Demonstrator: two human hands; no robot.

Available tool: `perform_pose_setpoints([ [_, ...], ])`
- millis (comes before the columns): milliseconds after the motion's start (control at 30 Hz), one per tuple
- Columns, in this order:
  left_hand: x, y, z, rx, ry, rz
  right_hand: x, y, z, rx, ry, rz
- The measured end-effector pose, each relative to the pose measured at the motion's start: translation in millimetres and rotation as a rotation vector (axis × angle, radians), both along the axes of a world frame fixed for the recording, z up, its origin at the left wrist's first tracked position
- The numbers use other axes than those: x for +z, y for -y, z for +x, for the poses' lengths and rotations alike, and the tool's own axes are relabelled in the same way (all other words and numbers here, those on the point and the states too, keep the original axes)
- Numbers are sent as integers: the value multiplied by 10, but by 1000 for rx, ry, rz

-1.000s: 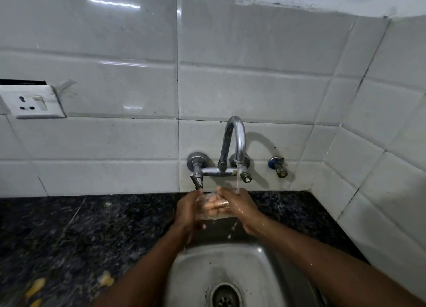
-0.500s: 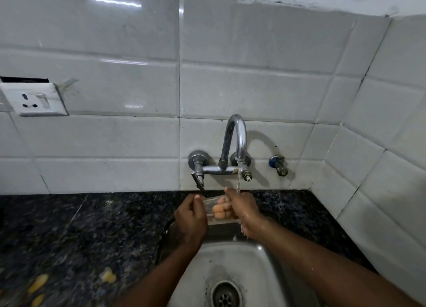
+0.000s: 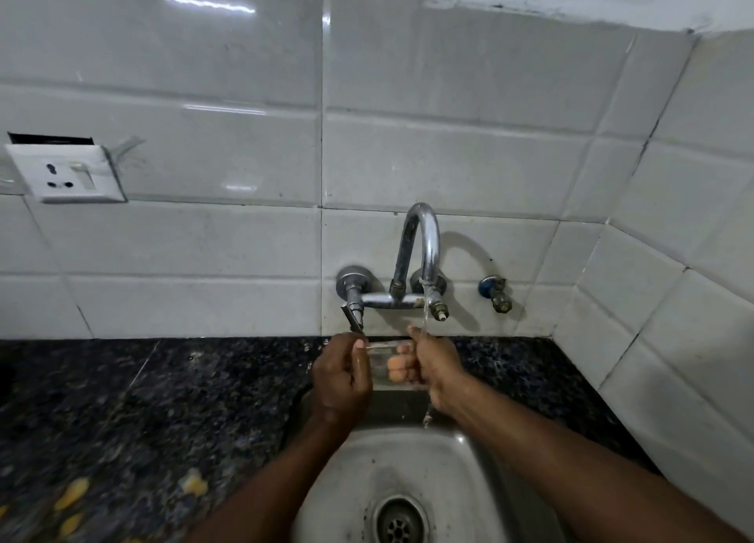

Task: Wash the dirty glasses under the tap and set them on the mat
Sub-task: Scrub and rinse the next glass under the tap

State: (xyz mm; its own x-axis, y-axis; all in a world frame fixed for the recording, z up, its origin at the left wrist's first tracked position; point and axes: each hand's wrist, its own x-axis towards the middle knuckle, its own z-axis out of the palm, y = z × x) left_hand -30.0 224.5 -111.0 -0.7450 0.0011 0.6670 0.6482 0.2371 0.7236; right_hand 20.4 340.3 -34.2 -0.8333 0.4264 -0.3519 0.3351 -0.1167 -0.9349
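A clear drinking glass (image 3: 383,373) is held upright between both hands over the steel sink (image 3: 449,473), just below the chrome tap (image 3: 422,257). My left hand (image 3: 340,379) grips its left side, thumb near the rim. My right hand (image 3: 436,369) holds the right side, and its fingertips show through the glass wall. A thin stream of water (image 3: 425,322) falls from the spout onto my right hand at the glass rim and drips off below the wrist. No mat is in view.
Dark speckled stone counter (image 3: 163,420) surrounds the sink, with yellow scraps (image 3: 73,497) at the lower left. A white wall socket (image 3: 65,173) sits on the tiled wall at left. A small valve (image 3: 495,293) sticks out right of the tap. The drain (image 3: 400,522) lies below.
The glass has turned more upright between the hands, and my left hand has shifted round to its near left side. Both hands stay under the running water.
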Motion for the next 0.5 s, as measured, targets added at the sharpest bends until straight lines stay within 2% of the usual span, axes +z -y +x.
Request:
perform_pose_setpoints([
  [33,42,-4,-2,38,153,13,-21,37,16,2,-62,50],
  [67,150,-2,-11,37,436,42,-64,49,35,-5,-159,155],
  [133,320,-4,-62,-230,1180,105,-183,5,36,41,-362,542],
  [167,336,17,-68,-377,1384,124,-242,-24,28,83,-407,710],
  [200,298,32,-83,-422,1440,133,-303,-55,27,113,-434,801],
  [267,269,44,-102,-403,1392,207,-339,-82,30,104,-470,777],
  [333,191,26,-99,-454,1426,304,-298,-78,10,152,-509,785],
  [367,146,16,-90,-510,1473,341,-250,-114,-15,259,-558,900],
  [467,10,2,-51,-504,1577,324,-41,-291,-137,668,-637,1597],
  [500,-21,20,-30,-454,1600,282,35,-336,-156,699,-617,1677],
])
